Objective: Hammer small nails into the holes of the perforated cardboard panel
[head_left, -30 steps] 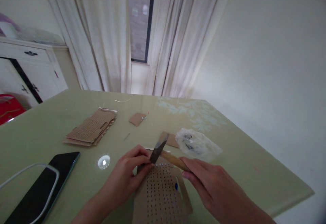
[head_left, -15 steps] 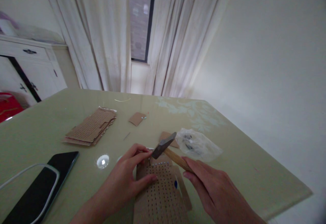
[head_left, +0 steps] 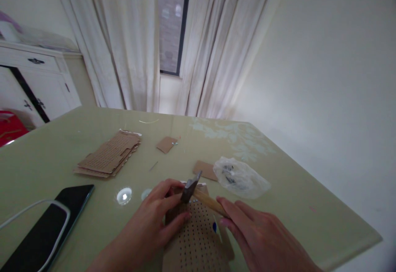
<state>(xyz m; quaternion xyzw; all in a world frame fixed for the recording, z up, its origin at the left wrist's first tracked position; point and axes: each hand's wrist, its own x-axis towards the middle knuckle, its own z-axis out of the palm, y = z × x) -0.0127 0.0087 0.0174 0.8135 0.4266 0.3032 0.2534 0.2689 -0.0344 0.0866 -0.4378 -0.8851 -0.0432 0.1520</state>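
Note:
My right hand (head_left: 255, 226) is closed round the wooden handle of a hammer (head_left: 213, 204). Its dark metal head is down at the far end of a perforated cardboard piece (head_left: 198, 243), close to my left fingertips. My left hand (head_left: 157, 212) steadies that cardboard, its thumb on top and its curled fingers by the far left edge. Small shiny nail heads (head_left: 194, 201) line the far row of holes, partly covered by the hammer. Whatever lies directly beneath the hammer head is hidden.
Beyond the hands lie a clear plastic bag (head_left: 241, 177) of small dark pieces, plain cardboard pieces (head_left: 202, 169) (head_left: 166, 144) and a loose nail (head_left: 154, 166). Left are stacked perforated cardboards (head_left: 108, 152) and a black tablet-like slab (head_left: 52, 226) with a white cable (head_left: 66, 214).
The hammer head has come down and slightly left, onto the spot where a thin upright nail showed before. My right hand moved a little with it; my left hand stays nearly in place.

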